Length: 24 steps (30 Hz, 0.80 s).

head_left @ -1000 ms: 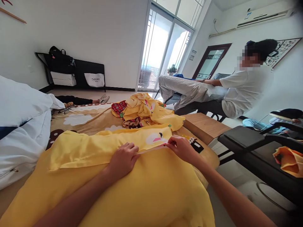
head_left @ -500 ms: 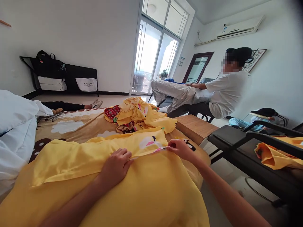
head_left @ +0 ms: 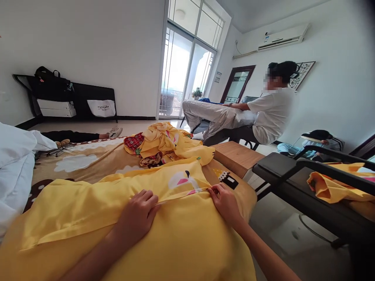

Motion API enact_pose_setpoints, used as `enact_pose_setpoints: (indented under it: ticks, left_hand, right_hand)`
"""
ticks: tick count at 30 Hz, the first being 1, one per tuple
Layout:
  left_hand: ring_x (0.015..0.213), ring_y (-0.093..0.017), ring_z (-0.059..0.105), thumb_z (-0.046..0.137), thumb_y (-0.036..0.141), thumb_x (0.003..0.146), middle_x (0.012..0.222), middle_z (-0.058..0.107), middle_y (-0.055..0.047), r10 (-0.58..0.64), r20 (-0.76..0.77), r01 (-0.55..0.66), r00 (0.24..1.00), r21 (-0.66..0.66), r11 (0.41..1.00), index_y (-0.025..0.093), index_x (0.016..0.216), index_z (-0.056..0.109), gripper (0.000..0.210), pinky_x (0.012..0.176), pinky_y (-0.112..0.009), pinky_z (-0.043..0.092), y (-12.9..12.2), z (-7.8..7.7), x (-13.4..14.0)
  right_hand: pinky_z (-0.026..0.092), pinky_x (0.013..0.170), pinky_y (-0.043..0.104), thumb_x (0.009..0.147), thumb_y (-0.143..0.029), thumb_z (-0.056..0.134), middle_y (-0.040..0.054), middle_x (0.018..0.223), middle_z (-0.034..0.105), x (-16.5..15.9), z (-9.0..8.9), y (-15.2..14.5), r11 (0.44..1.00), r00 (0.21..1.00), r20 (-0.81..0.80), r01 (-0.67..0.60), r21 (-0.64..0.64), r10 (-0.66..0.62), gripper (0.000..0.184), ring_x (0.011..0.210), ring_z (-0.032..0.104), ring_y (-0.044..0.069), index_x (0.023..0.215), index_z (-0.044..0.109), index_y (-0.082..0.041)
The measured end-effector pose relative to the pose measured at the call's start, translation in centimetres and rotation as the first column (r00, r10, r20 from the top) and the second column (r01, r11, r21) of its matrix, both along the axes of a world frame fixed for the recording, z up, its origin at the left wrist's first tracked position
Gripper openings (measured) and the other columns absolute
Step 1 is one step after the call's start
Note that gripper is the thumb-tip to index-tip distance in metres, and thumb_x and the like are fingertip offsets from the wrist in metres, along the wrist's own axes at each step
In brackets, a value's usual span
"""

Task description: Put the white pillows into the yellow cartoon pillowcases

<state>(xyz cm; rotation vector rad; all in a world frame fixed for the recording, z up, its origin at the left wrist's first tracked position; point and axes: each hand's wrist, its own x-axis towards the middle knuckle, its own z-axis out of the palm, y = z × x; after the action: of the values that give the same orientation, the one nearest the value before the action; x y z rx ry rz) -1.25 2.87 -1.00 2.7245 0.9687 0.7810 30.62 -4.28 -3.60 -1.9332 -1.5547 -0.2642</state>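
Note:
A yellow cloth (head_left: 88, 208) with a white and pink printed figure lies in a long folded strip over a larger smooth yellow cloth (head_left: 181, 238). My right hand (head_left: 224, 201) pinches the near edge of the strip at its right end, thumb and fingertips together. Further left, my left hand (head_left: 140, 212) rests on the same edge, its fingers curled down and closed on the fabric; the fingertips are partly hidden. Behind the strip sits a crumpled heap of yellow printed fabric (head_left: 175, 142) with a red plaid patch.
White bedding (head_left: 14, 164) is at the left, on a brown patterned bed cover (head_left: 102, 150). A wooden box (head_left: 237, 154) and a black armchair (head_left: 281, 175) holding yellow cloth stand to the right. A seated person (head_left: 275, 105) is beyond. Another person's leg (head_left: 76, 136) stretches out at far left.
My right hand has turned more upright and shifted slightly down, still pinching the cloth edge. My left hand has moved slightly left and down in view. The camera view has shifted somewhat.

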Motion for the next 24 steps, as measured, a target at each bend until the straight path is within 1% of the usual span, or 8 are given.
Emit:
enact_pose_setpoints:
  ticks: [4, 7, 11, 14, 16, 18, 21, 24]
  left_hand:
    - [0.074, -0.02, 0.052, 0.042, 0.013, 0.093, 0.079, 0.058, -0.004, -0.028, 0.014, 0.023, 1.0, 0.272, 0.962, 0.018, 0.076, 0.054, 0.021, 0.068, -0.034, 0.044, -0.6, -0.3, 0.2]
    - [0.072, -0.019, 0.052, 0.042, 0.009, 0.091, 0.075, 0.057, -0.003, -0.037, 0.033, 0.023, 0.999, 0.355, 0.934, 0.018, 0.075, 0.053, 0.021, 0.067, -0.033, 0.044, -0.9, -0.2, 0.3]
    - [0.073, -0.019, 0.053, 0.043, 0.014, 0.092, 0.076, 0.058, -0.003, -0.026, 0.044, 0.012, 0.999, 0.293, 0.956, 0.018, 0.075, 0.052, 0.021, 0.066, -0.032, 0.045, -1.0, -0.1, 0.0]
    - [0.073, -0.019, 0.055, 0.042, 0.022, 0.095, 0.076, 0.059, -0.003, -0.013, 0.061, 0.002, 0.998, 0.169, 0.986, 0.019, 0.073, 0.051, 0.024, 0.065, -0.032, 0.047, -0.9, 0.0, 0.0]
    - [0.078, -0.018, 0.058, 0.039, 0.028, 0.097, 0.082, 0.061, -0.004, 0.004, 0.138, -0.02, 0.99, 0.118, 0.993, 0.019, 0.08, 0.054, 0.024, 0.068, -0.031, 0.049, -0.8, 0.3, -0.1]
    - [0.091, -0.019, 0.06, 0.036, 0.031, 0.098, 0.096, 0.064, -0.007, 0.047, 0.214, -0.075, 0.976, 0.128, 0.989, 0.019, 0.097, 0.057, 0.024, 0.079, -0.032, 0.05, -0.3, 0.8, -0.7]
    - [0.113, -0.024, 0.057, 0.038, 0.039, 0.095, 0.12, 0.063, -0.011, 0.18, 0.141, -0.204, 0.974, 0.181, 0.962, 0.02, 0.117, 0.057, 0.034, 0.096, -0.041, 0.045, 1.8, 1.2, -4.1]
    - [0.117, -0.028, 0.057, 0.042, 0.046, 0.09, 0.126, 0.063, -0.009, 0.334, -0.086, -0.326, 0.939, 0.093, 0.941, 0.022, 0.114, 0.062, 0.04, 0.097, -0.044, 0.045, 4.5, 0.5, -11.2]
  right_hand:
    - [0.042, 0.065, 0.032, 0.094, -0.044, 0.035, 0.0076, 0.082, 0.063, 0.3, 0.7, -0.4, 0.998, 0.991, 0.122, 0.047, 0.05, -0.053, 0.036, 0.075, 0.06, 0.022, 0.077, 0.058, -0.021]
    - [0.04, 0.061, 0.031, 0.092, -0.042, 0.037, 0.0076, 0.082, 0.063, 0.3, 1.4, -0.7, 0.993, 0.99, 0.103, 0.086, 0.077, -0.094, 0.033, 0.074, 0.06, 0.022, 0.076, 0.057, -0.021]
    - [0.041, 0.061, 0.032, 0.087, -0.047, 0.042, 0.0075, 0.079, 0.063, 0.9, 2.2, -0.9, 0.995, 0.996, -0.062, 0.066, 0.068, -0.062, 0.033, 0.069, 0.058, 0.021, 0.073, 0.058, -0.021]
    - [0.046, 0.069, 0.036, 0.081, -0.057, 0.048, 0.0092, 0.081, 0.064, 1.7, 2.3, -0.4, 0.999, 0.955, -0.297, 0.022, 0.027, -0.013, 0.039, 0.073, 0.059, 0.023, 0.076, 0.06, -0.02]
    - [0.047, 0.082, 0.039, 0.081, -0.063, 0.044, 0.013, 0.099, 0.066, 1.9, 1.6, 0.4, 1.0, 0.905, -0.425, 0.015, 0.019, -0.005, 0.049, 0.09, 0.061, 0.027, 0.09, 0.062, -0.019]
    - [0.044, 0.094, 0.041, 0.083, -0.067, 0.038, 0.0139, 0.122, 0.061, 1.6, 0.3, 1.3, 1.0, 0.872, -0.49, -0.005, -0.002, 0.003, 0.059, 0.11, 0.057, 0.028, 0.109, 0.061, -0.019]
    - [0.045, 0.097, 0.039, 0.078, -0.068, 0.048, 0.009, 0.129, 0.06, 1.0, -2.0, 2.2, 0.982, 0.821, -0.57, -0.133, -0.135, 0.033, 0.058, 0.117, 0.055, 0.027, 0.114, 0.062, -0.025]
    - [0.048, 0.094, 0.038, 0.07, -0.069, 0.059, 0.0108, 0.124, 0.063, 2.5, -2.9, 1.9, 0.934, 0.762, -0.648, -0.238, -0.266, 0.01, 0.06, 0.113, 0.059, 0.029, 0.108, 0.065, -0.022]
